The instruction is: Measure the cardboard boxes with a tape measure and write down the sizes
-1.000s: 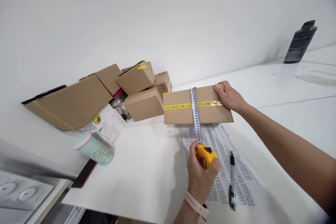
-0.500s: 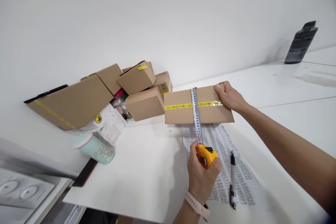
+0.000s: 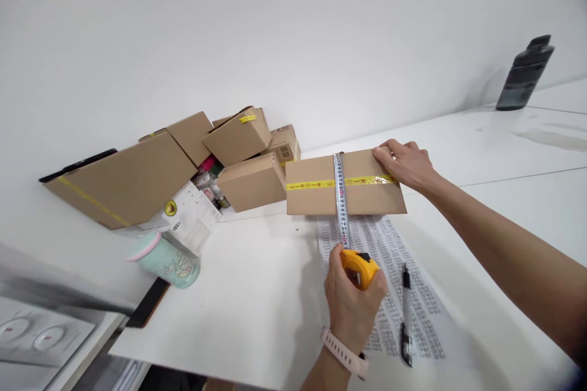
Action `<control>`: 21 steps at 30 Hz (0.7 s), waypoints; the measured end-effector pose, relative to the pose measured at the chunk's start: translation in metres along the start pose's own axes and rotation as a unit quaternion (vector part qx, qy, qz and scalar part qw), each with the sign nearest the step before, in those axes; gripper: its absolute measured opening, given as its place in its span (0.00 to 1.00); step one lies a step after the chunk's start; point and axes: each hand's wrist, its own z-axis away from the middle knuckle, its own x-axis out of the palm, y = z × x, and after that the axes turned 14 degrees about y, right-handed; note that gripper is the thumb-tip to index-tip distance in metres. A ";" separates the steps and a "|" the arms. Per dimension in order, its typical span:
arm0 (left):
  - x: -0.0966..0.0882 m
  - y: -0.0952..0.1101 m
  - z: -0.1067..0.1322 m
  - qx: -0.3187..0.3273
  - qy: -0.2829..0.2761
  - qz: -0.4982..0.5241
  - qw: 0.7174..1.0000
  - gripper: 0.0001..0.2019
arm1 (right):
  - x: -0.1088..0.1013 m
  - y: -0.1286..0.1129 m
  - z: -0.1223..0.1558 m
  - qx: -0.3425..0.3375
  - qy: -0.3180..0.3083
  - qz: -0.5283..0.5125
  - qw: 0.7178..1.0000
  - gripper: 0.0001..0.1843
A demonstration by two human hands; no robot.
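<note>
Across the taped box (image 3: 362, 198), a blade (image 3: 340, 195) drawn out

Nearest, in front of the box, the left hand (image 3: 351, 305) has its grip curled snugly around a yellow tape-measure case (image 3: 360, 267), a pale band (image 3: 343, 353) on its wrist. On the printed sheet (image 3: 394, 305), in front of the box and toward its right, lies a pen (image 3: 406, 317), held by neither hand. The blade crosses the box's face to its upper edge, so laying it out looks done; it is not yet wound back, and the measuring seems midway. The box is tilted above the sheet's far end; whether its lower edge touches cannot be told. At its upper right corner the right hand (image 3: 406, 165) has a pinching grip, thumb on the face. Left of the box are a mint tumbler (image 3: 177, 263), nearer, and piled cartons (image 3: 252, 183). Far beyond, to its right, a dark bottle (image 3: 525, 76) stands on the counter (image 3: 247, 281).
</note>
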 end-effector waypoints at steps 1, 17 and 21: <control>-0.001 0.001 -0.001 -0.003 -0.011 0.012 1.000 0.31 | 0.000 0.000 -0.003 -0.026 0.008 0.014 1.000 0.20; 0.000 0.000 -0.002 -0.022 -0.011 0.084 0.996 0.30 | 0.009 -0.016 -0.006 -0.402 0.045 0.192 0.894 0.32; 0.002 -0.001 0.005 -0.043 -0.057 0.143 0.987 0.31 | 0.012 -0.014 -0.006 -0.372 0.041 0.172 0.911 0.31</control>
